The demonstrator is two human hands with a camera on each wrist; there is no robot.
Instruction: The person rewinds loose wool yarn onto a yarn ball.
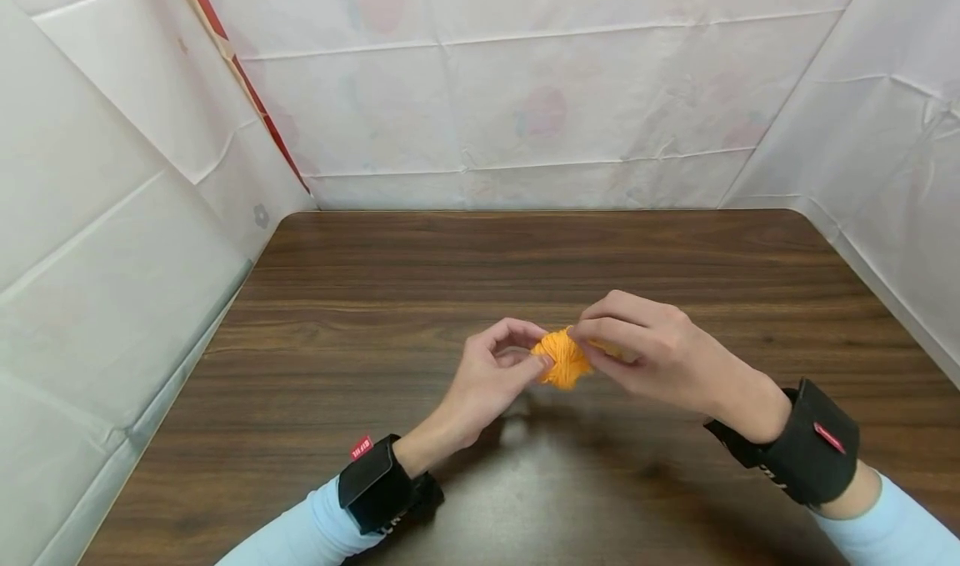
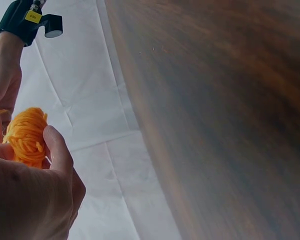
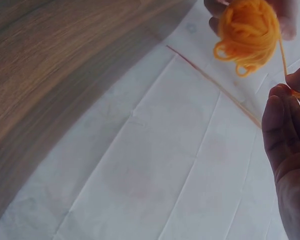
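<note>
**Both hands on a small ball of orange yarn above the counter**

We see the left hand holding the orange yarn ball by its left side, fingers curled round it, the thumb pressed against the wound strands in the left wrist view. The ball sits near the middle of the dark wooden counter, lifted just above it, between the two hands. The right hand meets the ball from the right, its fingers pinched together on a single strand that runs taut from the ball. Black wrist straps sit on both light blue sleeves. White creased sheeting walls the counter on the left, right and far sides.
</note>
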